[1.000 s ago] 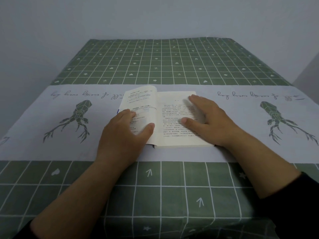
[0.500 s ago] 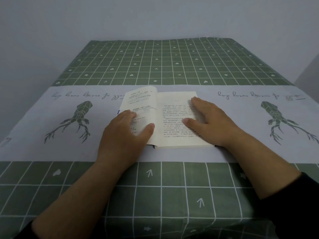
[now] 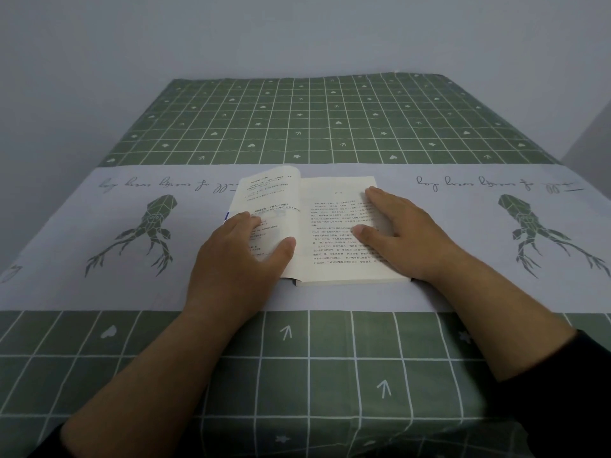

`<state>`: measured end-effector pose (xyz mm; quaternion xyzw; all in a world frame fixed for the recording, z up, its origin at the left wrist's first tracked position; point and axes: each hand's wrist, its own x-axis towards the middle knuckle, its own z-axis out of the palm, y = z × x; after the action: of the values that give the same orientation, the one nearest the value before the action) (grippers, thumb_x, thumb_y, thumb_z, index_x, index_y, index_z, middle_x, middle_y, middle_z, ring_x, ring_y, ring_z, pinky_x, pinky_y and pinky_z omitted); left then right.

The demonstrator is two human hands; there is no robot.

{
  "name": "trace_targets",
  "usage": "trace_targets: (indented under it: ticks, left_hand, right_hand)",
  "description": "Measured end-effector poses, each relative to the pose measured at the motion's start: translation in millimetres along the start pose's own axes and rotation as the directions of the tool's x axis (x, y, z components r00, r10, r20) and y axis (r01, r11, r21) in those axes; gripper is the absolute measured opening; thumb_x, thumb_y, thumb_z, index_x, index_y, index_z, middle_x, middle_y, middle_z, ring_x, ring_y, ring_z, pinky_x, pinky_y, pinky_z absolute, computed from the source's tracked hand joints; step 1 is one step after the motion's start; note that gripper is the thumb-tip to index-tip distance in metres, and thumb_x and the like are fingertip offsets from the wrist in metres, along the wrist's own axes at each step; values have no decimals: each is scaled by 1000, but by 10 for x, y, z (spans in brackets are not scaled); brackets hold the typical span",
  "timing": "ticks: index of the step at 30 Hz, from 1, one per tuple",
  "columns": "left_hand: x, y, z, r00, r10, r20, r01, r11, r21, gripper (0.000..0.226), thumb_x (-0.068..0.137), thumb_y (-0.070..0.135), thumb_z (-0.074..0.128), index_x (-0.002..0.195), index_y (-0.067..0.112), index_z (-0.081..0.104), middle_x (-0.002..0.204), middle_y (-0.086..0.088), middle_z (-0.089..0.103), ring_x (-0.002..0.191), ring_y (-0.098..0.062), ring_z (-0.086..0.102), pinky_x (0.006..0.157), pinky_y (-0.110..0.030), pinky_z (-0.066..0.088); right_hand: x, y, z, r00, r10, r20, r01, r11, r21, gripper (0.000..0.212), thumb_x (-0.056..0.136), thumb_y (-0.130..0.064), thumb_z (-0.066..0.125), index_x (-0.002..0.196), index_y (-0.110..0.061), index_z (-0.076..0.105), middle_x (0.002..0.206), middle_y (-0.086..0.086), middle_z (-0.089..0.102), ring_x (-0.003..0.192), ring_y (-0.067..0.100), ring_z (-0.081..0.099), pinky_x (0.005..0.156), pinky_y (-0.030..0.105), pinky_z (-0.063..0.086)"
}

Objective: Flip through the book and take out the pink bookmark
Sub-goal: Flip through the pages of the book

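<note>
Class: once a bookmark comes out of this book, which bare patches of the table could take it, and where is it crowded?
Free: the cloth beyond the book, and the pale band beside each deer print. Crowded: the book, covered by the left hand and right hand.

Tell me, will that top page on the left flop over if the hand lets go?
Probably yes. The left page already arches up at its far edge, so it looks thin and floppy. The left hand seems to be pinning it flat. The thick right stack likely stays put.
</note>
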<state>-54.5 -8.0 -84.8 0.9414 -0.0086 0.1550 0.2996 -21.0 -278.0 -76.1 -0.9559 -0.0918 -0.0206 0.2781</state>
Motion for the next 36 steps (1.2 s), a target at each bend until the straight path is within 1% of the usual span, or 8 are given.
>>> trace_targets:
  ticks: [10, 15, 22, 27, 29, 32, 34, 36]
  left_hand:
    - [-5, 12, -14, 1000, 2, 1, -2, 1000, -11, 74, 79, 68, 51, 135, 20, 54, 142, 5, 54, 124, -17, 50, 103, -40, 42]
    - [-3, 3, -2, 1000, 6, 0, -6, 1000, -3, 74, 80, 68, 51, 135, 20, 53, 141, 4, 55, 124, -17, 51, 102, -40, 43]
    - [0, -9, 7, 1000, 3, -3, -3, 1000, -6, 73, 79, 69, 51, 133, 21, 54, 138, 6, 56, 121, -15, 51, 96, -35, 41]
    - [-1, 1, -3, 1000, 3, -1, -3, 1000, -5, 74, 79, 69, 51, 134, 20, 54, 139, 5, 56, 122, -17, 51, 99, -37, 42]
    - [-6, 1, -10, 1000, 4, -2, -4, 1000, -5, 74, 78, 69, 51, 134, 20, 54, 139, 5, 56, 122, -17, 51, 99, -37, 42]
    - [-6, -7, -16, 1000, 2, -9, -2, 1000, -9, 73, 79, 68, 53, 133, 20, 55, 137, 5, 57, 121, -17, 52, 96, -34, 41]
    - [7, -7, -11, 1000, 0, -9, 0, 1000, -10, 73, 79, 68, 54, 134, 19, 55, 138, 4, 57, 122, -18, 51, 98, -37, 42]
    - [10, -8, -2, 1000, 3, -6, -3, 1000, -10, 73, 80, 68, 55, 134, 19, 54, 138, 3, 56, 122, -18, 52, 98, -38, 44]
  right_hand:
    - [-14, -4, -5, 999, 34, -20, -33, 996, 88, 76, 93, -56, 62, 159, -32, 32, 163, -4, 38, 150, 18, 32, 122, 42, 28]
    - [-38, -6, 4, 998, 43, -53, -35, 989, 146, 69, 92, -49, 68, 154, -34, 42, 153, -3, 42, 142, 16, 40, 115, 31, 29]
    - [-93, -66, -40, 997, 6, -81, 16, 960, 278, 62, 84, -50, 72, 143, -39, 55, 130, -5, 47, 133, 23, 46, 115, 49, 39]
    - [-173, -210, -97, 993, -75, -91, 105, 912, 396, 28, 93, -54, 52, 111, -75, 57, 112, -43, 57, 126, 7, 47, 100, 24, 34]
    - [-190, -290, -138, 987, -124, -99, 154, 897, 415, 30, 101, -47, 44, 116, -67, 61, 115, -36, 63, 120, 10, 49, 96, 24, 36]
    - [-204, -355, -157, 959, -241, -147, 280, 871, 403, 43, 107, -36, 34, 120, -20, 72, 108, 8, 73, 97, 19, 57, 90, 23, 40]
    - [-210, -393, -158, 956, -248, -154, 290, 869, 401, 39, 108, -34, 31, 120, -32, 68, 106, -19, 73, 98, 0, 58, 91, 11, 36]
    - [-215, -385, -141, 965, -226, -132, 261, 872, 415, 37, 108, -39, 31, 131, -41, 60, 110, -33, 68, 113, -6, 56, 106, 14, 34]
